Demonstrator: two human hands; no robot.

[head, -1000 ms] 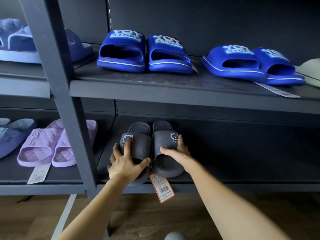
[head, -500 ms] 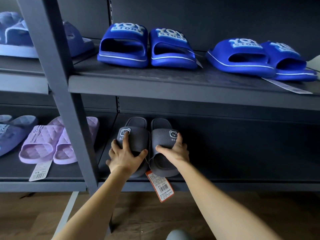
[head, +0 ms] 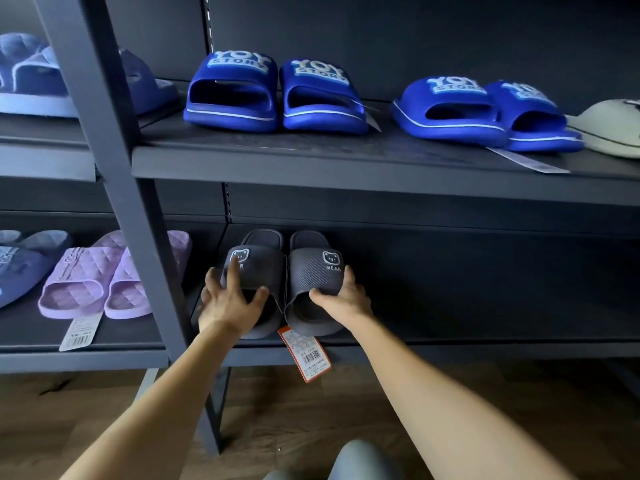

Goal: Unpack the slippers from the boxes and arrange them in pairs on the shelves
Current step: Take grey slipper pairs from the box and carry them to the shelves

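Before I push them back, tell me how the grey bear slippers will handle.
The grey bear slippers probably slide flat, not tip: broad soles lie on the lower shelf. Likely light and bendy, judging by the moulded-foam look. The orange tag hanging over the edge may drag.

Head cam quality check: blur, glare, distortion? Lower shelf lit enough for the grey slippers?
Head view: sharp, no motion blur on the left hand or right hand; wide-angle lens tilts the dark metal upright post; bright blue foam slippers on the upper shelf are well lit; dark grey rubber bear-logo slippers sit in shadow, low contrast, BEAR logo legible; no glare.
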